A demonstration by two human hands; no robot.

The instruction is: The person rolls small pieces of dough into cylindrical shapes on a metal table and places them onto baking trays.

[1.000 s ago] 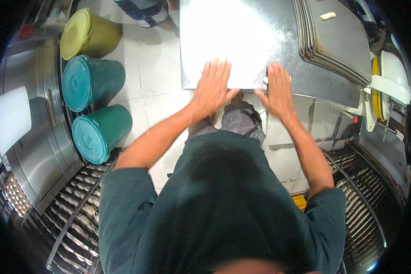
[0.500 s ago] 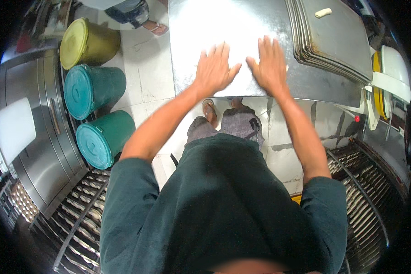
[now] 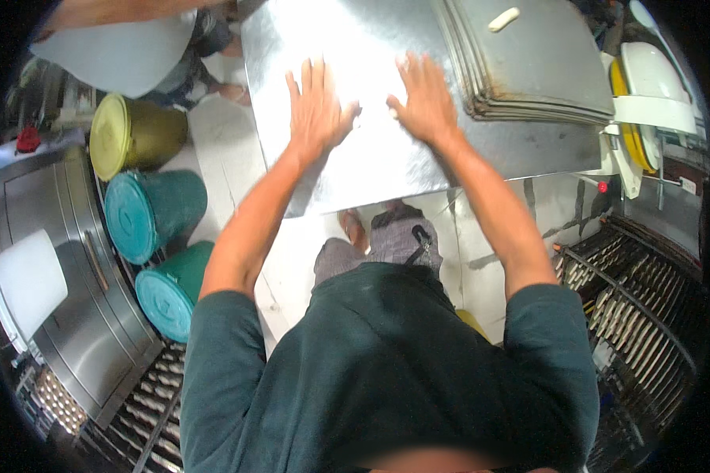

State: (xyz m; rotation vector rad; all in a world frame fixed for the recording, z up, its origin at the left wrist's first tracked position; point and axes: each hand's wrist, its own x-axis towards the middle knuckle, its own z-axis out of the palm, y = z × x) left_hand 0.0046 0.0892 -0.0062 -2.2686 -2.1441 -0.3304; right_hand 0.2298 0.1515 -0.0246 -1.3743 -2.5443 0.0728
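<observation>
Both palms lie face down on a shiny metal table [image 3: 363, 173], side by side. My left hand [image 3: 317, 114] has its fingers stretched forward and its thumb pointing inward. My right hand [image 3: 424, 101] is likewise flat, fingers straight, with a gap between the two thumbs. Small whitish bits, which look like dough, show at each thumb; whatever lies under the palms is hidden. To the right of my right hand, a stack of metal baking trays [image 3: 544, 71] rests on the table, with a short pale dough stick [image 3: 504, 19] on the top tray.
Left of the table stand a yellow lidded bucket [image 3: 138, 135] and two green lidded bins [image 3: 162, 213]. Another person's arm [image 3: 118, 14] reaches in at the upper left. Metal racks flank me, the right rack [image 3: 639, 315] close to my elbow. White-and-yellow equipment [image 3: 656, 102] stands beyond the trays.
My hands have moved farther apart on the tabletop, still flat. The view has shifted, so the table sits farther left and lower. Another person's arm has come in at the upper left.
</observation>
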